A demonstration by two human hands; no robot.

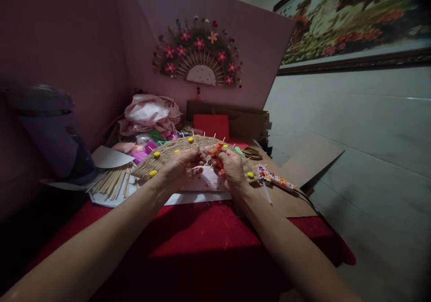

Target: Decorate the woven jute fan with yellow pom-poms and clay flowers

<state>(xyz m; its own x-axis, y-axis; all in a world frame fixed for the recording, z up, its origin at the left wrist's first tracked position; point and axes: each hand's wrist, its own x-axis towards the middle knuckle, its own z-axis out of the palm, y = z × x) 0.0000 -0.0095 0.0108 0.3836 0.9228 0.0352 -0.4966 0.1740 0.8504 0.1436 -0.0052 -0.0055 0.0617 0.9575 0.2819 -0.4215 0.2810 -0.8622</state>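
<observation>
My right hand (232, 165) is closed on a crumpled orange piece (215, 148), with some of it hanging below the fingers. Close beside it on the left, my left hand (184, 165) has its fingers drawn together near a bit of clear plastic; what they pinch is too small to tell. Behind and beneath both hands lies a twine-covered fan shape (164, 151) with yellow buttons and short sticks along its curved edge. Its pale dotted centre (206, 180) shows below the hands.
Loose wooden sticks (112, 181) lie on white card at the left, near a purple container (55, 136). Pink cloth (151, 113) is heaped behind. A flower-patterned glue gun (278, 179) rests on cardboard (292, 205) at the right. A finished fan (198, 53) hangs above.
</observation>
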